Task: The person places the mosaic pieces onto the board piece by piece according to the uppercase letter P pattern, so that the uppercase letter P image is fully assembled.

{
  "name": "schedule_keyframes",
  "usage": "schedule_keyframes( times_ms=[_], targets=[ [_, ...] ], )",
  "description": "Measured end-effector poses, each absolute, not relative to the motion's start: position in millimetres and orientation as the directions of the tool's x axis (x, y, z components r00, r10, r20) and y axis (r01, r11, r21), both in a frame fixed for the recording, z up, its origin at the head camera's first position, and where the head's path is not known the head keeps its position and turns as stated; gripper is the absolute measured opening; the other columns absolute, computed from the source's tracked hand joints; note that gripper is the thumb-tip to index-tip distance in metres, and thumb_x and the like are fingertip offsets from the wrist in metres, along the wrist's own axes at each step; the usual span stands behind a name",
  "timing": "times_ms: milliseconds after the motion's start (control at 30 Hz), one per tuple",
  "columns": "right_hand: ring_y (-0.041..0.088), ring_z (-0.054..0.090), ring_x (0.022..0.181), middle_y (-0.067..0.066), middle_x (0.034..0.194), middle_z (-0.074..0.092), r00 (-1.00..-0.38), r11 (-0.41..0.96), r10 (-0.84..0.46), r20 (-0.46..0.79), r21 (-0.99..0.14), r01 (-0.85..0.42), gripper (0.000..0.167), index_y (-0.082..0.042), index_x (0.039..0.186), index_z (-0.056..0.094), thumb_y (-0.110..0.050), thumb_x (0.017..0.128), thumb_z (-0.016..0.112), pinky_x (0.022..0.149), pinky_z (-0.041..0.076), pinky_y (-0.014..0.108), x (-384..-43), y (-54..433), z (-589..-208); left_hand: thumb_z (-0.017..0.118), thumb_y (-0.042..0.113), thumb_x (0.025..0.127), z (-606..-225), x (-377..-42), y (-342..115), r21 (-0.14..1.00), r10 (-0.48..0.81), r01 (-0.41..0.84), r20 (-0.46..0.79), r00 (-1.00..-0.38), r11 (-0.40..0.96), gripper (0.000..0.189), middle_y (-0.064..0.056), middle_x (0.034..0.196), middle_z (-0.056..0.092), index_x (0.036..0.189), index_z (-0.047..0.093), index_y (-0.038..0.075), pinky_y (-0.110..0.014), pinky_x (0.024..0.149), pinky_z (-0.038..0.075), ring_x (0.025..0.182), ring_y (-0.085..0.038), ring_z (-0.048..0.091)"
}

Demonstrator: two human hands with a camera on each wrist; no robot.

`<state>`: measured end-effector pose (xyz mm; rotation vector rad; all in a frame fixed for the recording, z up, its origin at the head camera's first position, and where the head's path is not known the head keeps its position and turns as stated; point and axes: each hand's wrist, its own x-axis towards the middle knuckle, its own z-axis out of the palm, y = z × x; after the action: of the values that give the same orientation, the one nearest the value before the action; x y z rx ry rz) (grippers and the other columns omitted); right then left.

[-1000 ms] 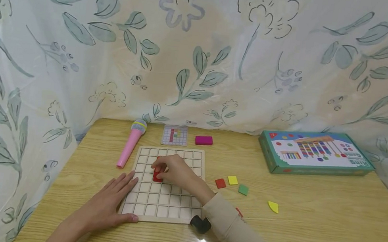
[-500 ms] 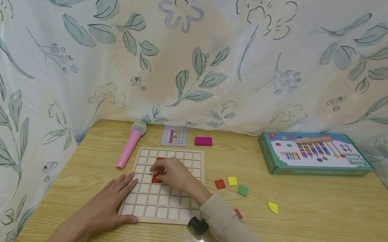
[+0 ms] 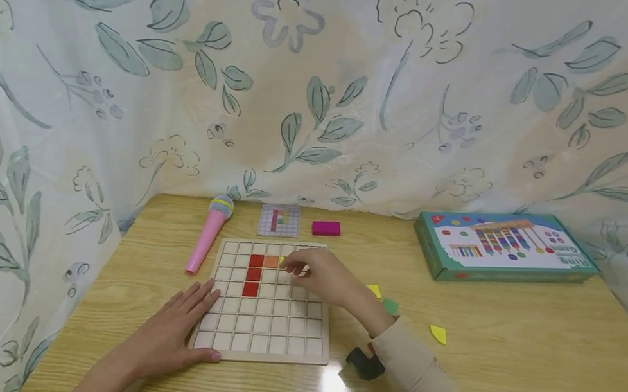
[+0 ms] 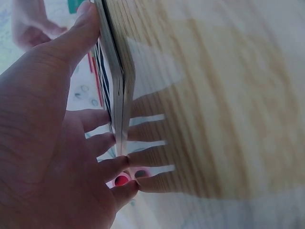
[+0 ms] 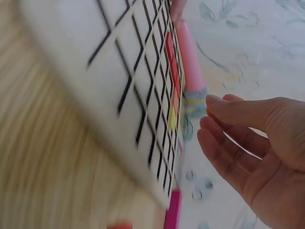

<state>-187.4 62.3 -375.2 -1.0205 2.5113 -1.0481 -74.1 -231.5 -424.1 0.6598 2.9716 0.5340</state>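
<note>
A wooden grid board (image 3: 251, 343) lies on the table with three red tiles (image 3: 253, 274) in one column. An orange tile (image 3: 271, 261) sits beside the top red one, and a yellow tile (image 3: 282, 261) shows next to it, partly hidden by fingers. Over the board's upper right part is my right hand (image 3: 322, 278), loosely curled. The right wrist view shows nothing between the thumb and fingers of that right hand (image 5: 257, 143). My left hand (image 3: 172, 319) rests along the board's left edge, fingers straight, thumb at the near corner.
Behind the board lie a pattern card (image 3: 279, 221) and a magenta block (image 3: 326, 228). A pink toy microphone (image 3: 207, 235) is at its left. Right of it are a green tile (image 3: 390, 305), a yellow quarter-round piece (image 3: 438, 334) and a green toy box (image 3: 508, 249).
My right hand has moved right, off the red tiles toward the yellow tile. The red and orange tiles are now uncovered. The left hand has stayed at the board's edge.
</note>
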Motion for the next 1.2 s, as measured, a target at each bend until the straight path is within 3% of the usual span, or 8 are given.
schedule_keyframes(
  times_ms=[133, 300, 533, 900, 1200],
  targets=[
    [0.022, 0.063, 0.094, 0.010, 0.102, 0.069, -0.750, 0.536, -0.661, 0.019, -0.688, -0.489, 0.028, 0.001, 0.114, 0.068, 0.006, 0.086, 0.068, 0.079, 0.056, 0.025, -187.0, 90.4, -373.9, 0.062, 0.072, 0.078, -423.9, -73.5, -231.9, 0.342, 0.421, 0.404, 0.027, -0.907, 0.848, 0.102, -0.014, 0.159, 0.029, 0.150, 0.038, 0.004, -0.058, 0.113, 0.025, 0.143, -0.040, 0.027],
    [0.024, 0.064, 0.095, 0.009, 0.103, 0.071, -0.771, 0.580, -0.637, 0.013, -0.650, -0.491, 0.032, 0.001, 0.113, 0.069, 0.010, 0.083, 0.068, 0.080, 0.057, 0.033, -184.4, 123.1, -378.9, 0.062, 0.072, 0.078, -422.9, -72.8, -231.4, 0.348, 0.414, 0.393, 0.017, -0.910, 0.851, 0.102, -0.014, 0.159, 0.028, 0.150, 0.037, 0.004, -0.058, 0.113, 0.025, 0.144, -0.040, 0.027],
    [0.021, 0.067, 0.095, 0.005, 0.101, 0.073, -0.779, 0.646, -0.627, -0.028, -0.578, -0.499, 0.036, 0.000, 0.113, 0.070, 0.005, 0.078, 0.078, 0.081, 0.057, 0.035, -179.5, 152.5, -390.5, 0.063, 0.071, 0.078, -422.4, -72.1, -230.7, 0.352, 0.407, 0.386, 0.017, -0.913, 0.852, 0.102, -0.014, 0.159, 0.028, 0.150, 0.038, 0.004, -0.058, 0.113, 0.025, 0.144, -0.040, 0.026],
    [0.015, 0.064, 0.085, -0.002, 0.090, 0.070, -0.770, 0.658, -0.638, 0.015, -0.510, -0.554, 0.035, -0.002, 0.110, 0.070, 0.004, 0.076, 0.079, 0.078, 0.056, 0.032, -179.3, 157.1, -397.7, 0.063, 0.071, 0.079, -422.4, -72.3, -230.2, 0.360, 0.414, 0.391, 0.015, -0.910, 0.847, 0.101, -0.014, 0.159, 0.028, 0.150, 0.037, 0.004, -0.058, 0.113, 0.025, 0.144, -0.040, 0.026],
    [0.010, 0.059, 0.076, -0.003, 0.080, 0.065, -0.759, 0.604, -0.649, 0.054, -0.569, -0.558, 0.031, 0.000, 0.109, 0.070, 0.004, 0.079, 0.077, 0.070, 0.055, 0.022, -183.3, 142.3, -386.6, 0.062, 0.071, 0.079, -422.8, -72.1, -230.4, 0.362, 0.416, 0.394, 0.021, -0.909, 0.845, 0.101, -0.014, 0.159, 0.028, 0.150, 0.037, 0.004, -0.058, 0.113, 0.024, 0.144, -0.040, 0.026]
  ],
)
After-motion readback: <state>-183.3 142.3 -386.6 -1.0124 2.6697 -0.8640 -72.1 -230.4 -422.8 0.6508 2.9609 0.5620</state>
